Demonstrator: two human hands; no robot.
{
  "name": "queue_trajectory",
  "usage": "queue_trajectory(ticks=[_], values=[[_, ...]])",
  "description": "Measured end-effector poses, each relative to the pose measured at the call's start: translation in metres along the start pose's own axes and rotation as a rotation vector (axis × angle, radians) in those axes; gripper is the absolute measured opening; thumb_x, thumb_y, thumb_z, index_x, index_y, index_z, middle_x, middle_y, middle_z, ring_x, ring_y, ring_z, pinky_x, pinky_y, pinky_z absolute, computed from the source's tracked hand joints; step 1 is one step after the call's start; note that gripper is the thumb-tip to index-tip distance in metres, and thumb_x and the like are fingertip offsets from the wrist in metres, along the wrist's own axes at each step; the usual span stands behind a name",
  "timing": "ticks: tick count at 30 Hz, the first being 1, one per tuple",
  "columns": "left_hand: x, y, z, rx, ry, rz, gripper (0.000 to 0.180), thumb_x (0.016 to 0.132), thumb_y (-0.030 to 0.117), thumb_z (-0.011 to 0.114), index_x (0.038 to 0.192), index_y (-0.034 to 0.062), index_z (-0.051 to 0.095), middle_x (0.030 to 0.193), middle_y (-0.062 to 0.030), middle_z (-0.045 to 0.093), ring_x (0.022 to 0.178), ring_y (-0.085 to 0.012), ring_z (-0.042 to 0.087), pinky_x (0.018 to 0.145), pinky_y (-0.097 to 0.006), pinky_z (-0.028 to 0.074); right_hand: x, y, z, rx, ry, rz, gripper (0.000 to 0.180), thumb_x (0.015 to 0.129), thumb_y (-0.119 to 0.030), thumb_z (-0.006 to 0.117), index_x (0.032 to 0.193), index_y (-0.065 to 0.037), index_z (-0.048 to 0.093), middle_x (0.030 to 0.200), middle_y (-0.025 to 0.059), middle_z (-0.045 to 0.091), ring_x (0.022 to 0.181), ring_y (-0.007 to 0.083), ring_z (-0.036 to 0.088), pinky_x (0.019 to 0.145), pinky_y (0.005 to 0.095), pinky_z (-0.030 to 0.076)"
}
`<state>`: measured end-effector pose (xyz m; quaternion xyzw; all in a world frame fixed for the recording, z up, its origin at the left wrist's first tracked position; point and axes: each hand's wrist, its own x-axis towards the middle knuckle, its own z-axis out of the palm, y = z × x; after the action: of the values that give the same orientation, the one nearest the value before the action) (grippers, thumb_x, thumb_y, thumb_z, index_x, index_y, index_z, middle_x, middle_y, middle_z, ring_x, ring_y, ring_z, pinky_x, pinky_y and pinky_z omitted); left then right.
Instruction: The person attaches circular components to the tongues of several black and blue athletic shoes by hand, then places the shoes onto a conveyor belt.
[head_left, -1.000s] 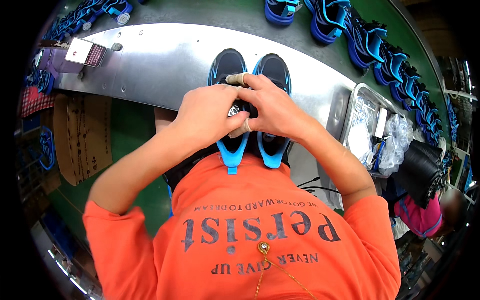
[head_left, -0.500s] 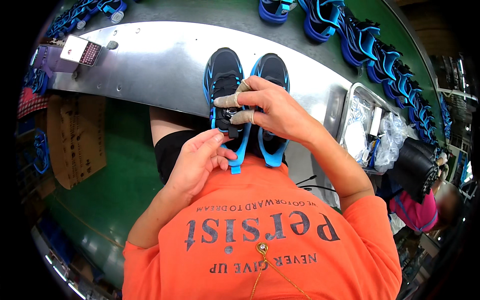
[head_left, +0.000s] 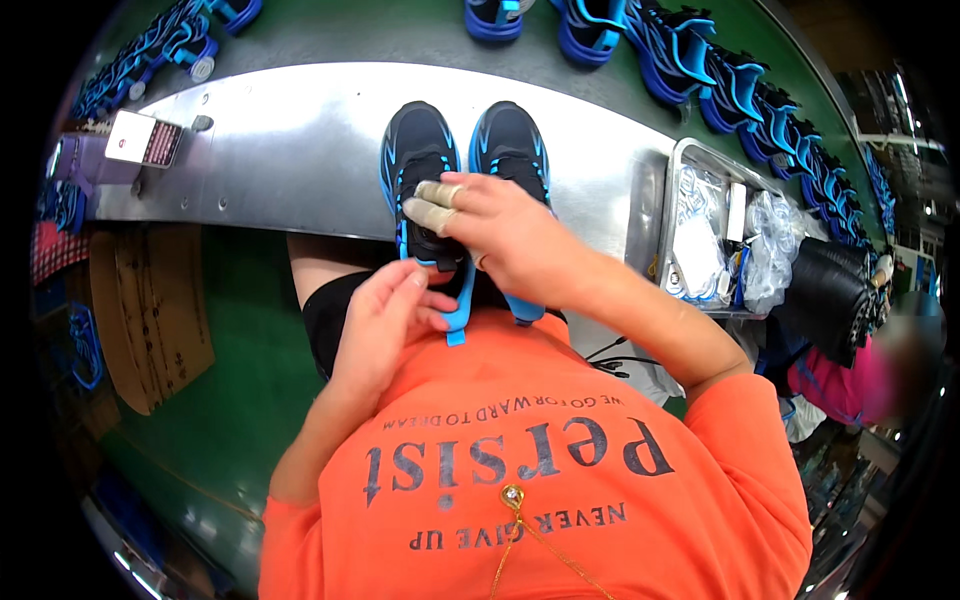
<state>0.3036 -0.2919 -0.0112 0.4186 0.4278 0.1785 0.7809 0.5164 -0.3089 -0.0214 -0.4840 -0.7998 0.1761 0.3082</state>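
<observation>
Two black sneakers with blue trim stand side by side on the metal bench edge, heels toward me: the left sneaker (head_left: 421, 150) and the right sneaker (head_left: 508, 150). My left hand (head_left: 380, 320) is closed at the left sneaker's opening, thumb and fingers pinching the end of its tongue (head_left: 432, 256). Over the laces of the same sneaker lies my right hand (head_left: 505, 235), fingers stretched across them and pale covers on some fingertips. Its thumb is mostly hidden. The blue heel collar (head_left: 460, 318) with its pull tab points toward my orange shirt.
A metal tray (head_left: 672, 215) with plastic bags and small items sits at the right. Rows of matching sneakers (head_left: 672, 55) line the far conveyor. At left are a white box-like device (head_left: 130, 137) and a cardboard sheet (head_left: 150, 320). A person in pink (head_left: 850, 385) is at far right.
My right hand's fingers have gone from bent and apart to lying flatter over the laces. My left hand stays at the tongue. The whole view has shifted slightly.
</observation>
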Motion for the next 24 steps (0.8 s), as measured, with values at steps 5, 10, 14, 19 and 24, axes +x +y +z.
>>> queue_trajectory(ticks=[5,10,14,19,24], values=[[-0.012,0.011,0.022,1.038,-0.129,0.475,0.032,0.1,0.021,0.052,0.125,0.006,0.065,0.118,-0.0222,0.061,0.113,-0.0348,0.053,0.102,-0.041,0.041,-0.023,0.015,-0.072,0.302,0.063,0.568,0.041,0.086,-0.011,0.072,0.126,-0.017,0.07,0.092,0.003,0.058,0.088,0.0168,0.057,0.085,0.0278,0.049],[0.011,0.016,0.044,1.351,-0.289,0.239,0.033,0.1,0.029,0.053,0.125,0.01,0.065,0.114,-0.0223,0.061,0.106,-0.0375,0.058,0.091,-0.044,0.045,-0.052,0.009,-0.043,0.225,0.022,0.504,0.038,0.08,-0.018,0.078,0.118,-0.018,0.073,0.09,0.0104,0.056,0.087,0.027,0.058,0.083,0.0364,0.05],[0.029,-0.01,0.051,1.372,-0.118,0.386,0.026,0.098,0.031,0.055,0.106,0.0089,0.067,0.091,-0.0216,0.064,0.08,-0.0423,0.065,0.069,-0.049,0.05,-0.051,0.005,-0.028,0.126,0.123,0.503,0.038,0.079,-0.014,0.077,0.117,-0.02,0.074,0.085,0.0079,0.052,0.078,0.0203,0.054,0.071,0.0323,0.048],[0.047,0.018,0.009,1.515,-0.115,0.706,0.025,0.096,0.026,0.055,0.086,0.0061,0.067,0.076,-0.0152,0.067,0.071,-0.0362,0.066,0.065,-0.047,0.052,-0.045,0.022,-0.062,0.216,0.162,0.502,0.038,0.083,-0.014,0.075,0.121,-0.013,0.072,0.09,0.0046,0.057,0.072,0.0143,0.05,0.068,0.0281,0.046],[0.102,0.122,-0.05,1.408,0.187,0.611,0.04,0.099,0.034,0.049,0.085,0.0034,0.071,0.085,-0.0234,0.066,0.083,-0.0439,0.064,0.074,-0.05,0.049,-0.043,0.056,-0.098,0.223,0.243,0.679,0.036,0.09,-0.022,0.073,0.125,-0.013,0.068,0.103,0.0099,0.066,0.073,0.0157,0.057,0.073,0.0299,0.051]])
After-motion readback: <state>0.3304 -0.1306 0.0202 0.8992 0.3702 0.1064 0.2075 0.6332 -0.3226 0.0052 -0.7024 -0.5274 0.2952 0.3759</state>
